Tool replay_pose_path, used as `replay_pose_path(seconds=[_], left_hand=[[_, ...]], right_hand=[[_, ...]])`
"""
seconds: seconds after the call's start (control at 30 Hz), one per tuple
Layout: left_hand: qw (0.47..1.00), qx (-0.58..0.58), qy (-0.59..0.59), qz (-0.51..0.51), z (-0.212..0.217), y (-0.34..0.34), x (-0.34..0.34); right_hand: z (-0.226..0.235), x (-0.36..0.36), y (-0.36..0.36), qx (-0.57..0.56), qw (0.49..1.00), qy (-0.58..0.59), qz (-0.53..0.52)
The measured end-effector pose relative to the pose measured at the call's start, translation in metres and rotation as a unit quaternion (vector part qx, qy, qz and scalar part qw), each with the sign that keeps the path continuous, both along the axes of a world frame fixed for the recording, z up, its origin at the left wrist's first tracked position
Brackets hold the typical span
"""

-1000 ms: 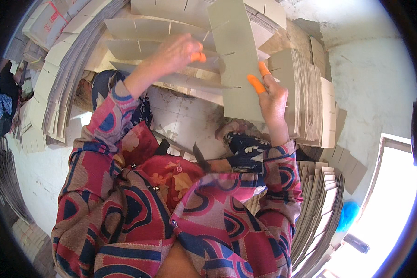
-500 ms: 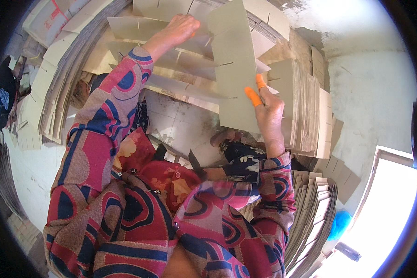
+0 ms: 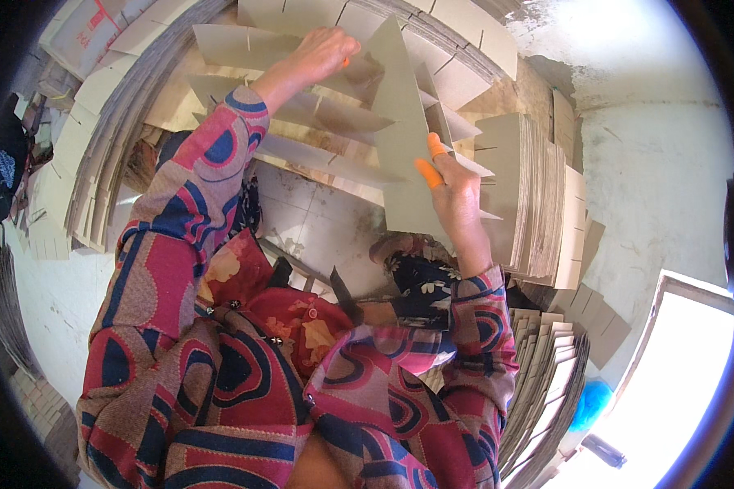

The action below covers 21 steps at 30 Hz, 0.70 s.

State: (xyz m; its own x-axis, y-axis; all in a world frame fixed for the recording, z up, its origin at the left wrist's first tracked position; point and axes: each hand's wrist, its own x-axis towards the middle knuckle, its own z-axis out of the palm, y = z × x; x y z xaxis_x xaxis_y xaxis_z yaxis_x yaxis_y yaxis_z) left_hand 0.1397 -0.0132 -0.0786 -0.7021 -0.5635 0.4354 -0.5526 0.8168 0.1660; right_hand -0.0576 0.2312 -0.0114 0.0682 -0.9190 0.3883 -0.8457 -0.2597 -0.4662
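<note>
My right hand (image 3: 458, 196), with orange covers on thumb and forefinger, grips the near end of a long grey cardboard divider strip (image 3: 401, 130). This strip stands on edge, tilted, across several upright cross strips (image 3: 334, 159) spaced apart in rows. The cross strips jut out on both sides of it. My left hand (image 3: 324, 54) is closed above the far rows, beside the strip's far end. A bit of orange shows at its fingertips; what they pinch is hidden.
Slotted cardboard strips are stacked at the right (image 3: 530, 196), along the far edge (image 3: 457, 45) and at the left (image 3: 110, 155). More cardboard (image 3: 546, 383) stands low on the right, near a blue object (image 3: 591, 405) and a bright doorway (image 3: 677, 367).
The long strip has turned from face-up to more on edge and settled across the cross strips. My right hand has shifted slightly left; my left hand has barely moved.
</note>
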Motion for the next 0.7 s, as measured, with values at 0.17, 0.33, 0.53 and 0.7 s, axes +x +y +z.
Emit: replay_pose_path(seconds=[0.17,0.33,0.53,0.7], left_hand=[[1.0,0.015,-0.017,0.01,-0.004,-0.005,0.0],[0.999,-0.012,0.045,-0.018,-0.011,-0.006,-0.001],[0.999,0.026,-0.01,-0.026,-0.015,-0.017,-0.002],[0.999,0.001,0.008,-0.037,-0.013,-0.012,0.001]], right_hand=[[0.005,-0.001,-0.009,0.036,0.999,-0.022,0.013],[0.007,-0.006,-0.012,0.083,0.996,-0.005,0.013],[0.004,0.001,-0.036,0.09,0.995,0.038,0.035],[0.029,-0.001,-0.052,0.208,0.973,0.098,0.031]])
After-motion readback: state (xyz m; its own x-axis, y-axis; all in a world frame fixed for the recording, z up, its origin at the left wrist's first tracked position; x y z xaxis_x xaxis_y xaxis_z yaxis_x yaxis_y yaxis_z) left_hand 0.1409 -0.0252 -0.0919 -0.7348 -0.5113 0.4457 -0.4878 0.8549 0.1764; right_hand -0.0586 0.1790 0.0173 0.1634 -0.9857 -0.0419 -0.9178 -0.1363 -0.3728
